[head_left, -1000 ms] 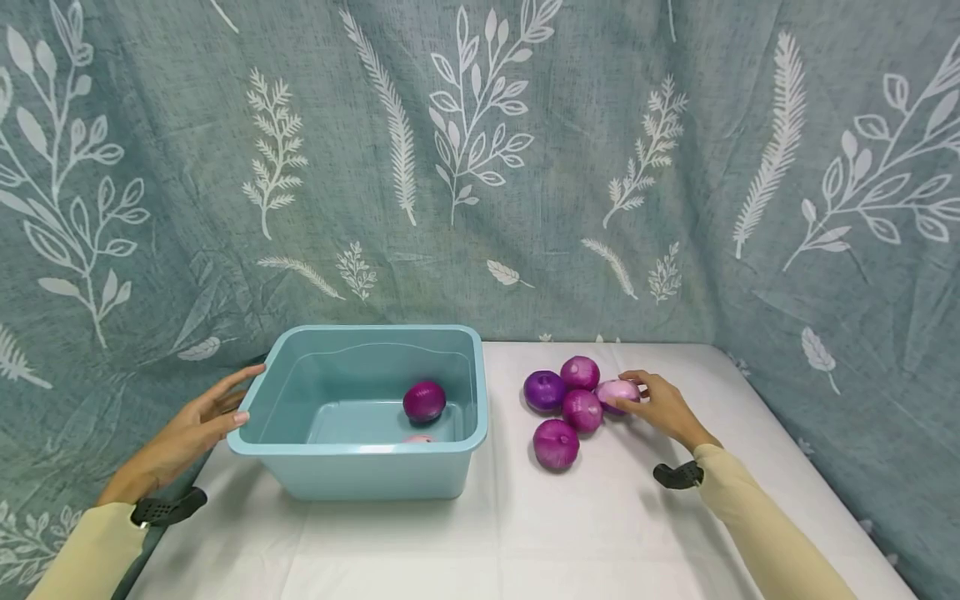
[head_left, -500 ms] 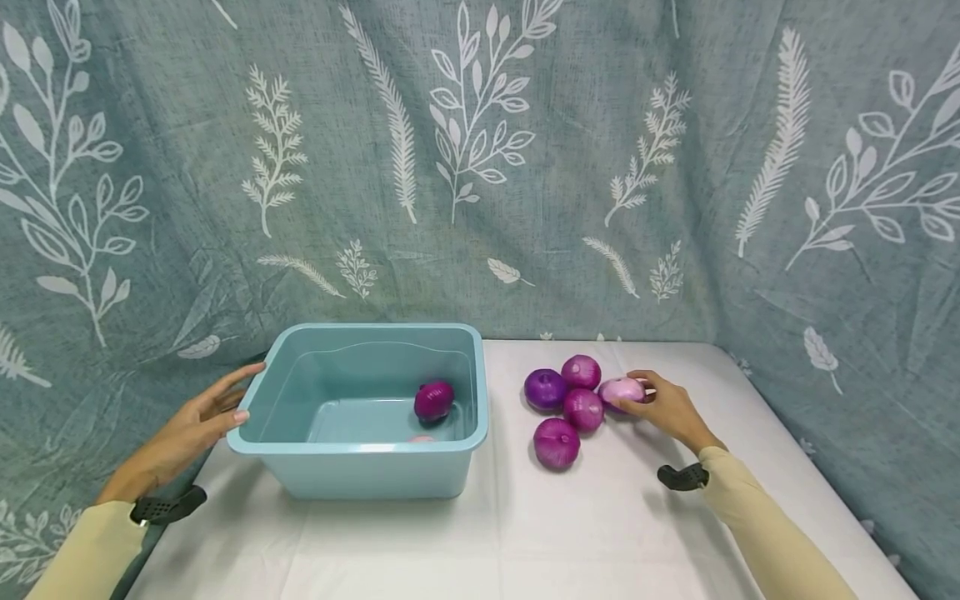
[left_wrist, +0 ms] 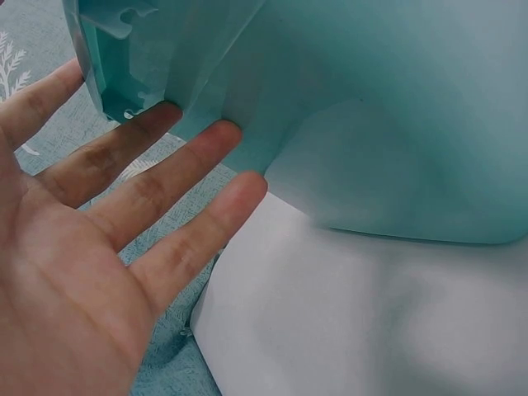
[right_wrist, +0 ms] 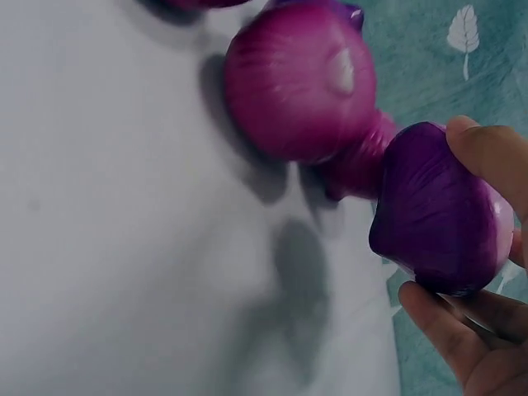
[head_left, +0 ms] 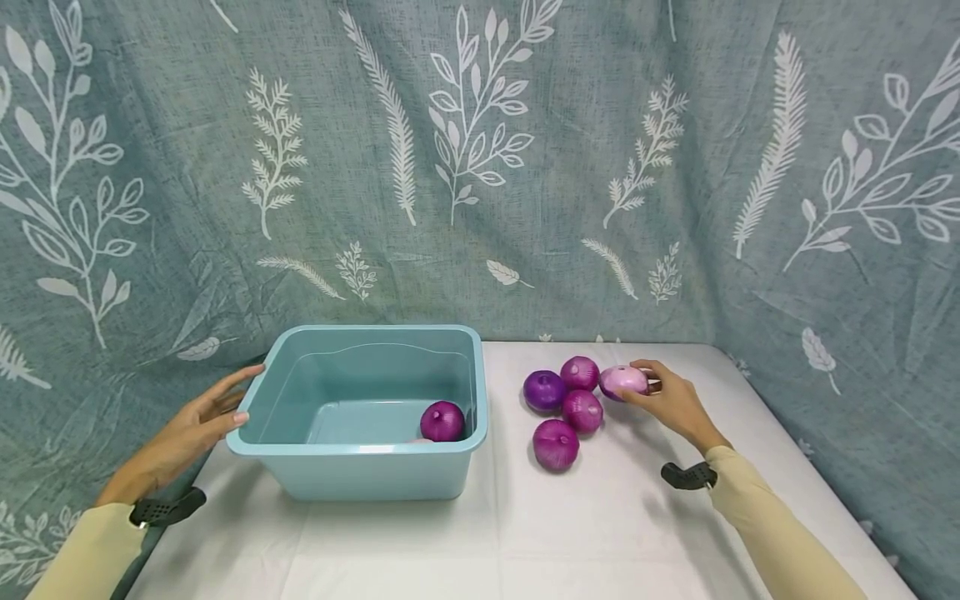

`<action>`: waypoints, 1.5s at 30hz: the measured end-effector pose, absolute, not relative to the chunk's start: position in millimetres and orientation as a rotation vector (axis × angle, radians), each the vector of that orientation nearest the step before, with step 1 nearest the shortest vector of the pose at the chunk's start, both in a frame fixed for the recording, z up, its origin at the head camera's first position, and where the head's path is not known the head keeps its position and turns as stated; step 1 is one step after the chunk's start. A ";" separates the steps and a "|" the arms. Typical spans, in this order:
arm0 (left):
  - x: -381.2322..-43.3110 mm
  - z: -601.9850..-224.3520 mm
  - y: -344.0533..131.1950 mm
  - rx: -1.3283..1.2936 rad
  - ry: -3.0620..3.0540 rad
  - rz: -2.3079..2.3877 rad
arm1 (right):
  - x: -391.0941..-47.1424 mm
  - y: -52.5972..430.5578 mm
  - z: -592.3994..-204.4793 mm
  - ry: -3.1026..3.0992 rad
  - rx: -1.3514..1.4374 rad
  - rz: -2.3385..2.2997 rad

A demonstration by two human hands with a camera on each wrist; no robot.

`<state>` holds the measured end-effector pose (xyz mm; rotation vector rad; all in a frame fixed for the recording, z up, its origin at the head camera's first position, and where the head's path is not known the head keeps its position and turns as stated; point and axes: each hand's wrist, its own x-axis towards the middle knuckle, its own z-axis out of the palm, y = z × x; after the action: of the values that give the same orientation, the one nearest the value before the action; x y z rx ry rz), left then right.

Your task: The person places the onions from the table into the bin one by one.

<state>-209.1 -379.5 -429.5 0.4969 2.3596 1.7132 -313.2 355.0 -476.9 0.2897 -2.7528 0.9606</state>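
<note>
My right hand (head_left: pixel 675 406) pinches a purple onion with a pale pink side (head_left: pixel 624 382) between thumb and fingers. The right wrist view shows that onion (right_wrist: pixel 437 214) raised off the cloth, its dark purple side toward the camera. Just left of it lie several more purple onions, among them a magenta one (head_left: pixel 582 411) and a darker violet one (head_left: pixel 544 390). My left hand (head_left: pixel 187 429) touches the left rim of a light blue plastic bin (head_left: pixel 360 450), fingers spread and straight. Inside the bin, a purple onion (head_left: pixel 442 422) sits at the right front, partly covering something pale pink.
A white cloth (head_left: pixel 420 550) covers the table. Behind and on both sides hangs a blue-green curtain with white leaf prints (head_left: pixel 480 267). The nearest loose onion (head_left: pixel 556 445) lies a little right of the bin.
My right hand has lifted the pale-sided onion slightly up and to the right, away from the group. The onion in the bin has rolled right and toward the front. My left hand stays put.
</note>
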 end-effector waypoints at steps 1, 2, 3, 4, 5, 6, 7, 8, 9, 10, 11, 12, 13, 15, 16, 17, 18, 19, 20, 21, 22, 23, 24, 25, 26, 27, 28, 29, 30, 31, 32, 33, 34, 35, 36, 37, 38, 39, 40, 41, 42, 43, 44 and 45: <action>-209.1 -429.5 -379.6 0.497 2.357 1.716 | -312.7 352.7 -474.1 -2.746 0.295 0.961; -209.3 -429.6 -379.9 0.498 2.355 1.718 | -312.4 350.3 -471.2 -2.741 0.301 0.963; -209.5 -429.6 -380.0 0.496 2.351 1.721 | -311.9 347.8 -468.2 -2.737 0.310 0.964; -209.8 -429.6 -380.0 0.494 2.347 1.725 | -311.2 345.0 -464.8 -2.734 0.320 0.965; -210.1 -429.6 -380.2 0.493 2.346 1.725 | -310.4 341.5 -461.2 -2.730 0.323 0.973; -210.5 -429.5 -380.3 0.493 2.347 1.724 | -309.7 338.1 -457.7 -2.726 0.329 0.984; -210.8 -429.5 -380.4 0.493 2.350 1.721 | -309.1 334.8 -454.4 -2.723 0.337 0.992; -211.1 -429.5 -380.4 0.492 2.354 1.721 | -308.5 331.4 -451.2 -2.722 0.347 1.003; -211.3 -429.5 -380.3 0.491 2.355 1.722 | -307.6 328.0 -448.0 -2.720 0.358 1.011; -211.3 -429.6 -380.1 0.490 2.360 1.721 | -307.0 324.6 -445.2 -2.716 0.370 1.018; -211.4 -429.6 -379.9 0.487 2.364 1.720 | -306.5 321.3 -442.8 -2.712 0.379 1.026; -211.3 -429.8 -379.7 0.482 2.367 1.720 | -305.7 318.1 -440.5 -2.707 0.393 1.030; -211.2 -430.1 -379.5 0.481 2.368 1.720 | -304.7 314.9 -438.3 -2.703 0.406 1.033; -210.9 -430.6 -379.2 0.472 2.365 1.722 | -302.5 308.7 -434.2 -2.695 0.428 1.040; -210.7 -430.7 -379.1 0.470 2.362 1.723 | -301.5 305.9 -432.3 -2.694 0.439 1.045; -210.5 -430.8 -379.3 0.467 2.357 1.725 | -300.5 303.0 -430.6 -2.694 0.448 1.049; -210.3 -430.9 -379.4 0.467 2.353 1.725 | -299.5 300.2 -428.9 -2.694 0.451 1.053; -210.2 -430.9 -379.5 0.471 2.350 1.726 | -298.9 297.5 -427.3 -2.694 0.455 1.058; -210.1 -430.9 -379.6 0.473 2.349 1.725 | -298.7 295.2 -426.0 -2.695 0.459 1.061; -210.1 -430.9 -379.8 0.478 2.350 1.723 | -298.5 292.9 -424.6 -2.698 0.464 1.063; -210.0 -430.8 -379.9 0.480 2.352 1.721 | -298.2 290.6 -423.3 -2.698 0.472 1.066; -209.8 -430.8 -379.9 0.481 2.355 1.719 | -297.9 288.1 -421.9 -2.698 0.476 1.074; -209.9 -430.8 -379.9 0.486 2.358 1.717 | -297.7 285.6 -420.4 -2.698 0.479 1.079; -209.9 -430.7 -380.0 0.489 2.363 1.714 | -297.5 283.3 -419.0 -2.695 0.488 1.084; -209.9 -430.7 -380.0 0.485 2.363 1.716 | -297.1 281.0 -417.6 -2.695 0.497 1.086; -210.0 -430.7 -380.1 0.485 2.365 1.716 | -296.5 278.4 -416.0 -2.692 0.506 1.092; -210.0 -430.7 -380.2 0.487 2.363 1.719 | -296.1 275.9 -414.4 -2.689 0.514 1.098; -209.9 -430.7 -380.2 0.486 2.361 1.722 | -295.6 273.1 -412.9 -2.686 0.519 1.107; -209.9 -430.8 -380.4 0.484 2.360 1.725 | -295.0 270.4 -411.4 -2.684 0.526 1.112; -210.0 -430.6 -380.5 0.483 2.362 1.723 | -294.3 267.6 -409.8 -2.680 0.532 1.120; -210.0 -430.6 -380.6 0.485 2.362 1.720 | -293.7 264.7 -408.4 -2.678 0.537 1.125; -209.9 -430.5 -380.7 0.489 2.364 1.717 | -293.0 261.6 -406.9 -2.674 0.542 1.132; -209.9 -430.4 -380.8 0.488 2.364 1.715 | -292.2 258.5 -405.3 -2.670 0.549 1.135; -209.9 -430.3 -380.8 0.486 2.363 1.716 | -291.4 255.4 -403.7 -2.665 0.556 1.141; -210.0 -430.4 -380.7 0.487 2.362 1.717 | -290.6 252.4 -402.5 -2.658 0.568 1.145; -209.9 -430.5 -380.5 0.488 2.359 1.719 | -289.7 249.2 -400.9 -2.652 0.579 1.153; -210.0 -430.3 -380.2 0.486 2.355 1.724 | -289.1 246.2 -399.6 -2.645 0.595 1.156; -210.1 -429.9 -379.7 0.478 2.350 1.734 | -288.3 242.9 -398.0 -2.636 0.611 1.165; -210.2 -429.6 -379.4 0.472 2.348 1.740 | -287.8 239.8 -396.6 -2.628 0.629 1.173; -210.2 -429.3 -378.9 0.466 2.345 1.746 | -287.4 236.8 -395.5 -2.617 0.648 1.183; -210.2 -429.1 -378.5 0.460 2.345 1.750 | -286.9 233.6 -394.3 -2.610 0.664 1.192; -210.3 -429.1 -378.4 0.458 2.342 1.751 | -286.1 230.4 -392.9 -2.603 0.679 1.199; -210.4 -429.3 -378.4 0.454 2.343 1.751 | -285.8 227.5 -392.1 -2.595 0.695 1.205; -210.3 -429.6 -378.7 0.455 2.345 1.746 | -285.3 224.5 -391.3 -2.588 0.708 1.213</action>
<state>-210.3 -378.7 -429.6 0.4552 2.3453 1.7460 -285.3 224.5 -391.3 0.7077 -2.5878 1.2134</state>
